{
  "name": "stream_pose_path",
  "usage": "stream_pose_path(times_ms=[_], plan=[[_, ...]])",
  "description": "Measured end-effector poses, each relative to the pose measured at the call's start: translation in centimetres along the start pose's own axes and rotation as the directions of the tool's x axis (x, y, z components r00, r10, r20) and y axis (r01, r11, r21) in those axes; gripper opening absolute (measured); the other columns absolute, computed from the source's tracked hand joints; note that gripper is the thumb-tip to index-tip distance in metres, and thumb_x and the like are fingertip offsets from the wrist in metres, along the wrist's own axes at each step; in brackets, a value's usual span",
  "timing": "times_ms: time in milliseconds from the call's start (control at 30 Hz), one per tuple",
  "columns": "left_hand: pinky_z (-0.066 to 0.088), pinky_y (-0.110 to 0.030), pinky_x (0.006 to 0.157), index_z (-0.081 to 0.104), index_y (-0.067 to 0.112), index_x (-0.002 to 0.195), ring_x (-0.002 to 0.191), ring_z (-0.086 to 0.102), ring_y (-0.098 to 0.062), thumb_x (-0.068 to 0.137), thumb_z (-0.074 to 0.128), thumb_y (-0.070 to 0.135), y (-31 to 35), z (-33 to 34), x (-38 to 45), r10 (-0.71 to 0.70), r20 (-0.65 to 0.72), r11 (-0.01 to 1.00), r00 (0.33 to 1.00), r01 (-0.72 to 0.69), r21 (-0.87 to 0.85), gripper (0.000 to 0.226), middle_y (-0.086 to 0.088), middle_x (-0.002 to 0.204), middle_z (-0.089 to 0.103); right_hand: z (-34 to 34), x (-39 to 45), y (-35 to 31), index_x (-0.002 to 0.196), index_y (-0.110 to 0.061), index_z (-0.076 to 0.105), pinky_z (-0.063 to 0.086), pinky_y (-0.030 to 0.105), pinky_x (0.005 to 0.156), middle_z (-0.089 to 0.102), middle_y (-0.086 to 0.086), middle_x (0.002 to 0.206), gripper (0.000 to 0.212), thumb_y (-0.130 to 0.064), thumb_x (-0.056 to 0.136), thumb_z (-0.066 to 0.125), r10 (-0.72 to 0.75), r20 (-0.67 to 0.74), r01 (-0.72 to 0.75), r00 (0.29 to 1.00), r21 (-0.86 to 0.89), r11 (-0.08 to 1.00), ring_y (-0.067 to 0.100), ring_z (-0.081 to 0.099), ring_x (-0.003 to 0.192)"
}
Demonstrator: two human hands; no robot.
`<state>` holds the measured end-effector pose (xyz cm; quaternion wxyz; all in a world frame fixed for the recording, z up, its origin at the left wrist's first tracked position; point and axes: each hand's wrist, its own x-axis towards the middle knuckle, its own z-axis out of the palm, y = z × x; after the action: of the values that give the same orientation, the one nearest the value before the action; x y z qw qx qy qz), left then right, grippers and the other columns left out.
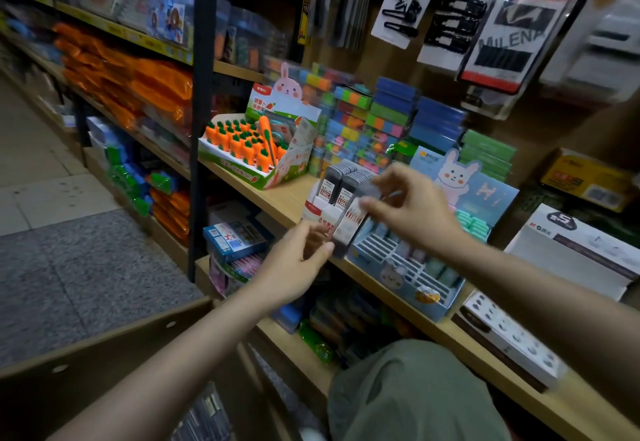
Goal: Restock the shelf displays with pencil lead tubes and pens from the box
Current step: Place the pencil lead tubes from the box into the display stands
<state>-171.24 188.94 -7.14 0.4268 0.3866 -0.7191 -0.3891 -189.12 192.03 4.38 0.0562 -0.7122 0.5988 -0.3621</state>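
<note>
Two bare hands meet at the centre of the frame, over a small white display box (pixel 341 219) of dark pencil lead tubes (pixel 346 181) that stands on the wooden shelf (pixel 277 198). The left hand (pixel 294 260), coming up from the lower left, has its fingers curled toward the lower front corner of the display box; thumb and forefinger lie against the box edge, though motion blur hides how firmly they grip. The right hand (pixel 412 212), reaching in from the right, pinches one translucent lead tube (pixel 372 191) between thumb and fingertips, just above the right-hand row of tubes; its other fingers are loosely bent. The tube itself is blurred.

Left of the display box on the same shelf stands a carrot-themed display (pixel 249 150) with orange carrot-shaped items. Just right of and below the hands sits a blue rabbit-print tray (pixel 408 267) with white dividers. At the lower left of the frame, an open brown cardboard box (pixel 104 347) shows its flap. Carded hair clips (pixel 405 8) hang in the upper right.
</note>
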Motion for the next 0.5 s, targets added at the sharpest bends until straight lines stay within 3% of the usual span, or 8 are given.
stream_pose_path(times_ms=[100, 167, 267, 400, 500], plan=[[0.043, -0.036, 0.101, 0.046, 0.031, 0.129, 0.117, 0.045, -0.014, 0.096, 0.054, 0.036, -0.8, -1.8, 1.0, 0.094, -0.009, 0.959, 0.996, -0.088, 0.27, 0.034, 0.012, 0.121, 0.036, -2.5, 3.1, 0.4, 0.091, -0.026, 0.058, 0.057, 0.031, 0.071, 0.067, -0.005, 0.089, 0.022, -0.027, 0.082, 0.078, -0.007, -0.15, -0.002, 0.989, -0.061, 0.998, 0.015, 0.069, 0.08], [0.037, -0.037, 0.106, 0.043, 0.031, 0.135, 0.129, 0.034, -0.017, 0.095, 0.057, 0.034, -1.4, -2.6, 1.8, 0.157, 0.023, 0.906, 0.987, -0.153, 0.396, 0.043, 0.01, 0.135, 0.03, -3.3, 4.5, 0.9, 0.089, -0.028, 0.057, 0.051, 0.027, 0.066, 0.064, -0.011, 0.086, 0.023, -0.029, 0.081, 0.078, -0.032, -0.211, 0.001, 0.977, -0.146, 0.989, 0.014, 0.068, 0.08], [0.029, -0.041, 0.114, 0.035, 0.035, 0.144, 0.142, 0.015, -0.016, 0.094, 0.057, 0.037, -1.8, -2.8, 2.8, 0.192, 0.071, 0.859, 0.979, -0.203, 0.469, 0.055, 0.008, 0.153, 0.016, -2.8, 5.5, 1.5, 0.087, -0.028, 0.055, 0.043, 0.021, 0.059, 0.063, -0.011, 0.084, 0.023, -0.03, 0.081, 0.077, -0.072, -0.199, 0.024, 0.977, -0.231, 0.973, 0.013, 0.066, 0.076], [0.025, -0.049, 0.117, 0.025, 0.035, 0.15, 0.147, 0.005, -0.017, 0.095, 0.054, 0.04, -2.7, -2.5, 3.7, 0.218, 0.129, 0.804, 0.967, -0.253, 0.539, 0.062, 0.006, 0.158, 0.006, -1.5, 5.9, 2.1, 0.09, -0.022, 0.057, 0.041, 0.016, 0.058, 0.064, -0.005, 0.081, 0.022, -0.028, 0.082, 0.078, -0.138, -0.16, 0.081, 0.977, -0.321, 0.944, 0.012, 0.063, 0.073], [0.025, -0.049, 0.117, 0.023, 0.034, 0.151, 0.148, 0.004, -0.017, 0.095, 0.054, 0.039, -3.3, -2.1, 4.1, 0.217, 0.145, 0.814, 0.965, -0.261, 0.52, 0.064, 0.007, 0.16, 0.002, -0.7, 5.9, 2.4, 0.09, -0.02, 0.058, 0.049, 0.024, 0.064, 0.064, -0.004, 0.08, 0.023, -0.026, 0.081, 0.078, -0.148, -0.116, 0.098, 0.982, -0.352, 0.931, 0.013, 0.063, 0.074]])
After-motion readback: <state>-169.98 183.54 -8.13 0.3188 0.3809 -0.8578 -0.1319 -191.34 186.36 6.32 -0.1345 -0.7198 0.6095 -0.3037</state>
